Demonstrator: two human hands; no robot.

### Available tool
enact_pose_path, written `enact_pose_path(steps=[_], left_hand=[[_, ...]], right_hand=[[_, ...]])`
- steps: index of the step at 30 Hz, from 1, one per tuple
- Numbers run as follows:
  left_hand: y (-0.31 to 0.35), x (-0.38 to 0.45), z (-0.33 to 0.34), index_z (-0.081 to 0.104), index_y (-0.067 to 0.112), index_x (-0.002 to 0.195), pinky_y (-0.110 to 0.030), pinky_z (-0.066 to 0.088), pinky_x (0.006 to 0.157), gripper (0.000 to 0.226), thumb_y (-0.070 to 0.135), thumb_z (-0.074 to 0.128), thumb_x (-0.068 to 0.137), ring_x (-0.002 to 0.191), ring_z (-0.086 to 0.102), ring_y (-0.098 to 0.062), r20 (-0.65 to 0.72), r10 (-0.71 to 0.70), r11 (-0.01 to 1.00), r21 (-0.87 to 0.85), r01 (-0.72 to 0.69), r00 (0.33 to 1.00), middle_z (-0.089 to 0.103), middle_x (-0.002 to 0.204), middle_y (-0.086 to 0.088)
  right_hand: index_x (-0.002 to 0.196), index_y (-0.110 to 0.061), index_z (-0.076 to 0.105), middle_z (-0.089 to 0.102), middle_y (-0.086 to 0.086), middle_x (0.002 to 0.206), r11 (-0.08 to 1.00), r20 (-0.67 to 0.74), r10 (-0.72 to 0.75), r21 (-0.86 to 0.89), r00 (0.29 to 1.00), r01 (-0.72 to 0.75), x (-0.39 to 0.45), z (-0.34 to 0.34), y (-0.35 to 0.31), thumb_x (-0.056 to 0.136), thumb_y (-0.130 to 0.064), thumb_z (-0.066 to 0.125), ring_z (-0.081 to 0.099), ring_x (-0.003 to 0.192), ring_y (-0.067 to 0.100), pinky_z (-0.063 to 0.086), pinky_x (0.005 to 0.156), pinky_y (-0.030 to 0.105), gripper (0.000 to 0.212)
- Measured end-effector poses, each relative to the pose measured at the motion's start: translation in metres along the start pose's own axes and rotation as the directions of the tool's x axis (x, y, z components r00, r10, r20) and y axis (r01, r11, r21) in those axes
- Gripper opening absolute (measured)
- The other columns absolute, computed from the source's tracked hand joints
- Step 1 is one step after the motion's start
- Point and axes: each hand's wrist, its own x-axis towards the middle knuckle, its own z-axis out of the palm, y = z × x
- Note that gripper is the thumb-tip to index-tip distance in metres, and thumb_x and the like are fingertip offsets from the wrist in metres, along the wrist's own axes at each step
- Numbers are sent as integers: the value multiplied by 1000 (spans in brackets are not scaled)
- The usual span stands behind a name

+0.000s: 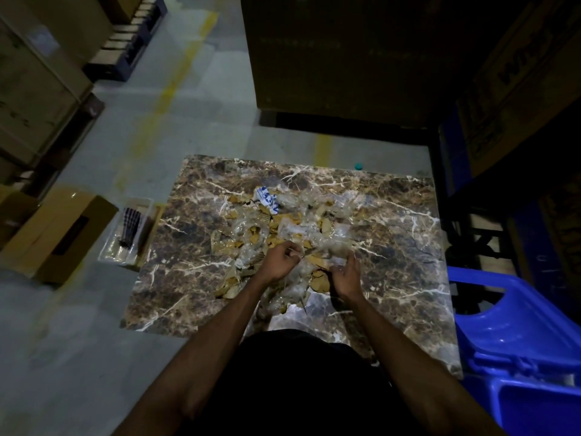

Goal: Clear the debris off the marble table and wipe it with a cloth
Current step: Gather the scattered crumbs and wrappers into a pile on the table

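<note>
Your left hand (280,260) sits over the near part of the debris pile (283,228), fingers curled in toward the palm and pinching at clear plastic; the light is dim, so exactly which scrap it grips cannot be told. Your right hand (345,272) is just beside it, palm turned inward, fingers bent and close together around a crumpled piece of clear plastic wrap (336,261) at its fingertips. The 2 hands are near each other but not touching.

The debris, a heap of torn tan cardboard bits and clear plastic wrappers with 1 blue-and-white printed wrapper (267,199) at its far side, lies in the middle of the marble table (393,215) and trails toward you between your forearms. The table's brown, white-veined surface shows bare around the heap.

To your right a blue plastic bin (515,335) stands against the table's edge. On the floor to your left a cardboard box (59,234) lies beside a clear tray (125,234)
</note>
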Motion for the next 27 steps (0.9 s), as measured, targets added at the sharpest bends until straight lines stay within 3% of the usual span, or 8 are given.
enact_pose_path(steps=[5, 9, 11, 13, 16, 20, 24, 27], left_hand=[[-2, 2, 2, 71, 15, 114, -27, 50, 76, 22, 17, 64, 93, 89, 69, -15, 0, 16, 1000, 8, -16, 1000, 74, 101, -2], [-3, -1, 2, 71, 10, 113, -18, 50, 70, 21, 7, 62, 93, 84, 66, -9, -60, 30, 999, -26, -32, 998, 72, 99, 0], [-5, -4, 1, 70, 6, 112, -10, 46, 64, 21, 1, 61, 94, 80, 63, -6, -103, 18, 998, -63, -25, 994, 69, 97, -1], [-10, -8, 1, 71, 5, 112, -16, 49, 70, 20, 1, 61, 95, 86, 65, -14, -141, -7, 993, -121, -10, 990, 71, 102, -6], [-16, -16, -2, 71, 6, 109, -30, 55, 87, 16, 3, 62, 97, 102, 68, -22, -200, -56, 975, -221, 11, 978, 72, 111, -10], [-22, -31, -5, 72, 14, 103, -32, 57, 88, 16, 2, 64, 96, 99, 69, -20, -254, -129, 937, -347, 35, 959, 74, 107, -6], [-39, -48, -9, 73, 10, 104, -40, 60, 88, 16, 1, 62, 97, 96, 72, -20, -349, -195, 907, -420, 33, 917, 75, 103, -3], [-51, -66, -10, 72, 3, 105, -38, 58, 92, 15, -2, 61, 97, 99, 71, -20, -453, -251, 896, -442, 28, 855, 75, 104, -6]], right_hand=[[160, -19, 27, 37, 9, 162, 998, 119, -64, 10, 991, 63, 5, 14, 14, 90, -49, 61, 35, 148, 33, 35, 119, 52, 83], [160, -8, 29, 30, 15, 165, 1000, 2, -1, 17, 1000, 1, -5, 12, 7, 103, -32, 60, 29, 151, 34, 29, 122, 47, 70], [156, -2, 36, 37, 19, 157, 1000, -88, 24, 11, 996, -23, -5, 11, 12, 103, -27, 62, 37, 144, 38, 34, 118, 45, 64], [151, 1, 41, 42, 22, 151, 999, -115, 46, -3, 992, -46, -4, 12, 16, 101, -24, 64, 42, 140, 40, 37, 115, 45, 60], [153, -2, 40, 42, 20, 153, 997, -14, 21, -68, 1000, -22, -2, 15, 18, 97, -27, 68, 36, 144, 39, 31, 118, 46, 67], [154, -8, 42, 43, 17, 152, 999, 38, -30, -11, 999, 31, -7, 16, 16, 89, -39, 66, 38, 142, 34, 33, 117, 48, 76], [138, -2, 54, 50, 20, 136, 998, -66, -61, 21, 996, 63, -17, 23, 24, 91, -9, 69, 51, 128, 39, 44, 107, 45, 50], [128, -6, 57, 48, 16, 128, 994, -115, -101, 24, 988, 105, -26, 30, 31, 89, -7, 69, 54, 119, 38, 47, 101, 50, 40]])
